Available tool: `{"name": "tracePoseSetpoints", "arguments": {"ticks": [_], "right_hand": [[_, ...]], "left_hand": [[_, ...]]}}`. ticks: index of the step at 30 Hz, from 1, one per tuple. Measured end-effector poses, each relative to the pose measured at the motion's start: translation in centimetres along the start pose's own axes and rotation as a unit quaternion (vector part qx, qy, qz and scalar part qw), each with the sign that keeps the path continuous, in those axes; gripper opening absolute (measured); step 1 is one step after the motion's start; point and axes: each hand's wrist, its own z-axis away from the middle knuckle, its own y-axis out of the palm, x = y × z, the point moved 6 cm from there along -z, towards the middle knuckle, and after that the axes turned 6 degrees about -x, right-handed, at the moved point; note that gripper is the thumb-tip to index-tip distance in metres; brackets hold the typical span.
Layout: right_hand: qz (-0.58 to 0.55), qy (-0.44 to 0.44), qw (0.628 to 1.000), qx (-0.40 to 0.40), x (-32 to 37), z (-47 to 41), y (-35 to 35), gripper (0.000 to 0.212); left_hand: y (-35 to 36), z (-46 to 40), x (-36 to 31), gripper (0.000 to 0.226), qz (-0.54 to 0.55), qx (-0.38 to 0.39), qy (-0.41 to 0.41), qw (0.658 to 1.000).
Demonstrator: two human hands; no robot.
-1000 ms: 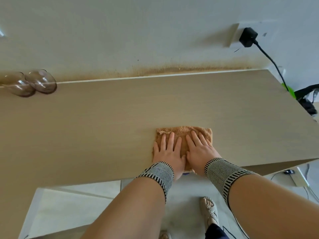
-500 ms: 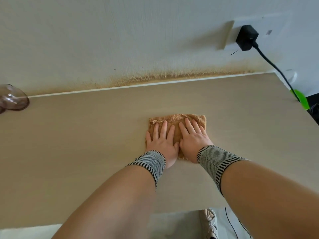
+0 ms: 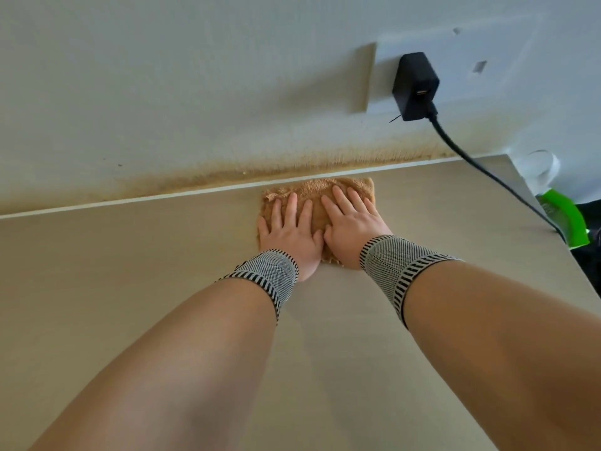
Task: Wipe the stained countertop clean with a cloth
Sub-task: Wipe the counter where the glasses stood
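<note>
A fluffy brown cloth (image 3: 312, 190) lies flat on the beige countertop (image 3: 130, 262), its far edge touching the back edge by the wall. My left hand (image 3: 289, 232) presses palm-down on the cloth's left half, fingers spread. My right hand (image 3: 353, 227) presses flat on its right half, right beside the left. Both wrists wear grey striped bands. A brownish stain band (image 3: 292, 167) runs along the wall just above the counter's back edge.
A black charger (image 3: 414, 86) sits in a wall socket, its cable (image 3: 487, 170) draped across the counter's far right corner. A green object (image 3: 567, 219) and a white ring-shaped thing (image 3: 540, 164) lie beyond the right edge.
Both hands have pushed the cloth away from me, from the counter's front edge to its back edge against the wall. The glass bowls at the left have left the view.
</note>
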Motion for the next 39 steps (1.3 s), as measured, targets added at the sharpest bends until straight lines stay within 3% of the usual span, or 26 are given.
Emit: {"name": "tracePoseSetpoints", "arguments": {"ticks": [12,21,29,39], "right_hand": [[0.039,0.089,0.995,-0.001,-16.9,1.7,-3.6,0.061],[0.014,0.184,0.983,0.0,-20.3,7.7,-3.6,0.063],[0.012,0.201,0.979,0.006,-13.2,12.8,-1.2,0.065],[0.012,0.114,0.993,0.011,5.0,15.3,4.0,0.063]], "left_hand": [[0.1,-4.6,-17.2,0.062,0.017,0.015,0.081,0.996],[1.4,-1.2,-22.0,0.062,0.014,0.037,0.145,0.989],[2.4,5.9,-16.2,0.059,0.033,0.046,0.159,0.986],[3.2,15.4,1.3,0.058,0.038,0.019,0.082,0.996]]}}
